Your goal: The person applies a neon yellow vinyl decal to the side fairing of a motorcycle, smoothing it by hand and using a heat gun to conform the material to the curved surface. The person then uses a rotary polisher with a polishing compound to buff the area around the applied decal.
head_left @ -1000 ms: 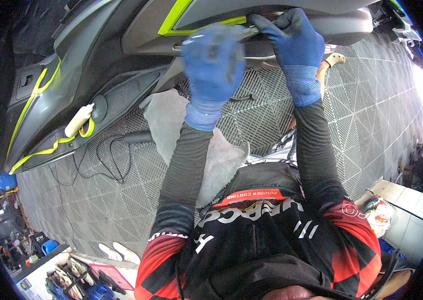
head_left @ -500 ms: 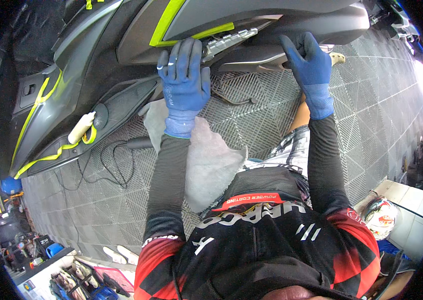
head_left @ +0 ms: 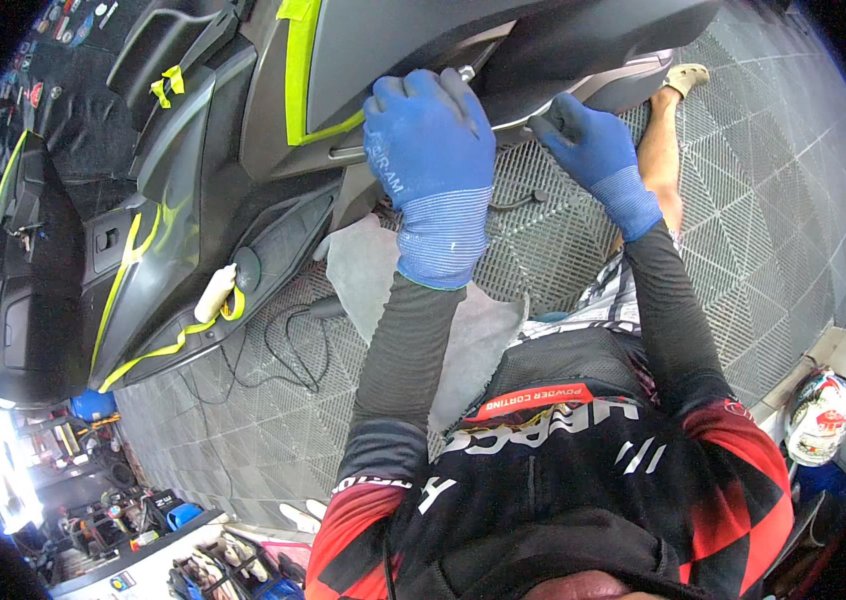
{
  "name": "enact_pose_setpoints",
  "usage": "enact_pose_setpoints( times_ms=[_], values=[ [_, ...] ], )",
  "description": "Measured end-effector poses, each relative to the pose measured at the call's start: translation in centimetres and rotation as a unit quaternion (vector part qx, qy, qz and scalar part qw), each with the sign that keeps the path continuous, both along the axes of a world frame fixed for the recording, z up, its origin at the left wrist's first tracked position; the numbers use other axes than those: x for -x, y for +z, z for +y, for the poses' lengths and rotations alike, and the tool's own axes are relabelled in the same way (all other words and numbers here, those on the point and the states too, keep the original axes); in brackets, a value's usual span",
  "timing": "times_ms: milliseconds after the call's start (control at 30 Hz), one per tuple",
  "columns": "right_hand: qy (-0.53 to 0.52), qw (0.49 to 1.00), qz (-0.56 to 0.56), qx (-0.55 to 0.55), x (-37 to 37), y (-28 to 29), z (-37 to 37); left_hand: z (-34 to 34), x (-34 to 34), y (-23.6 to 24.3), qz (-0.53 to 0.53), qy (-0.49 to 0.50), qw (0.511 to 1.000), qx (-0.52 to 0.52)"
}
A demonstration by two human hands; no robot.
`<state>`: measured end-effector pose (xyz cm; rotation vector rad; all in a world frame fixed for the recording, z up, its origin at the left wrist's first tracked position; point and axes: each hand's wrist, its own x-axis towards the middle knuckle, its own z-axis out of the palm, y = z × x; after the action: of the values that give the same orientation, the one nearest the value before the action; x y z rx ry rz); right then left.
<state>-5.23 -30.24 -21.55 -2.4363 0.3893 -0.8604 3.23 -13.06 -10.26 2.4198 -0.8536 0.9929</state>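
1. Looks over grey patterned floor (head_left: pixel 763 200); faces lime-taped panel (head_left: pixel 373 55), far centre.
2. Curls left hand (head_left: pixel 430 130), flat earlier, at panel's lower edge; suggests closer handling; cannot tell grip.
3. Holds right hand (head_left: pixel 588 152) apart, farther right, bunched; cannot tell grip.
4. Has pale bottle (head_left: pixel 215 294) at left, on footboard (head_left: pixel 288 228); cannot see contents.

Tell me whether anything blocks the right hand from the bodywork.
Nothing visible stands between the right hand and the bodywork. The hand is close by its lower edge; whether they touch is unclear. The nearest yellow tape lies off to the left, beyond the left hand.
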Motion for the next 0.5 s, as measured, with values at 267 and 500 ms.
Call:
enact_pose_setpoints(
  times_ms=[267,500],
  values=[
    [0.093,0.994,0.050,0.023,1.0,0.6,1.6,8.2,-5.1,-1.4,0.024,-0.147,0.988,0.042],
    [0.122,0.961,-0.167,-0.181,-1.6,6.7,5.4,15.2,-4.4,-0.4,0.119,-0.103,0.981,0.113]
  ],
)
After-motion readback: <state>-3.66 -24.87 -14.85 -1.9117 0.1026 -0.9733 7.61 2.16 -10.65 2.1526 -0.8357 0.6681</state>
